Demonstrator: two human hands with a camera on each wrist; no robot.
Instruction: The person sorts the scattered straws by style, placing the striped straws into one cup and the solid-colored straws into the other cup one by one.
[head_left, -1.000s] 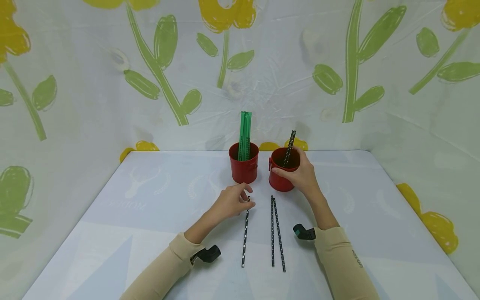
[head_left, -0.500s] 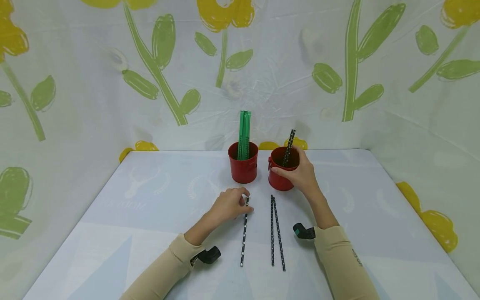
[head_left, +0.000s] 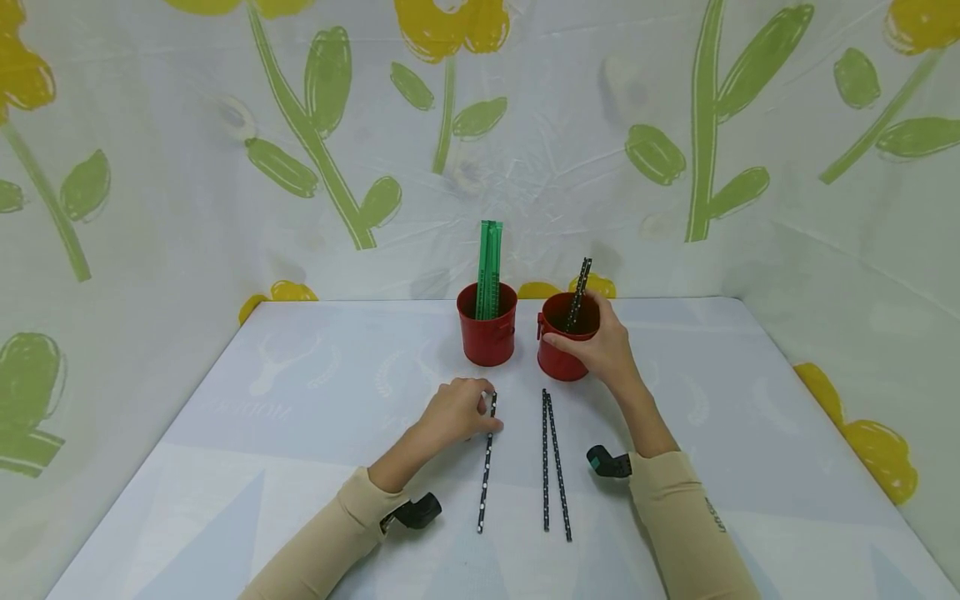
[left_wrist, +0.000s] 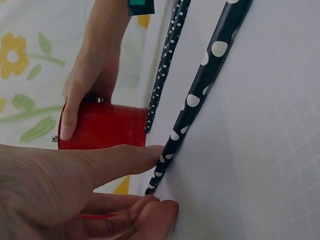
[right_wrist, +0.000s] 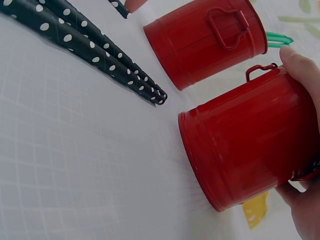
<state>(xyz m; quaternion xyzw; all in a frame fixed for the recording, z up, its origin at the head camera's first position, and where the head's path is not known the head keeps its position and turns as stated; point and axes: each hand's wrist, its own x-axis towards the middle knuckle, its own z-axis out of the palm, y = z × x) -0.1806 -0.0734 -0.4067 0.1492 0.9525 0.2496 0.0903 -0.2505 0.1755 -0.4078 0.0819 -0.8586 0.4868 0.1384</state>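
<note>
In the head view, my left hand (head_left: 453,410) has thumb and fingers around the far end of a black straw with large white dots (head_left: 484,483), which lies on the table. The left wrist view shows the thumb tip against this straw (left_wrist: 192,100), with the curled fingers at its tip. My right hand (head_left: 609,346) grips a red bucket (head_left: 561,362) by its rim, thumb in front and fingers behind. Small-dotted black straws (head_left: 579,293) stand in that bucket, leaning right. A pair of black straws with small dots (head_left: 545,467) lies between the two arms.
Another red bucket (head_left: 488,343) stands left of the gripped one, holding green wrapped sticks (head_left: 489,267). The white patterned table (head_left: 300,400) ends at a flower-printed curtain (head_left: 555,167) behind the buckets. A wrist camera (head_left: 417,510) sits on the left sleeve, close to the large-dotted straw.
My left hand has come slightly nearer and to the left, and the large-dotted straw has shifted a little left with it. My right hand and its bucket have stayed in place.
</note>
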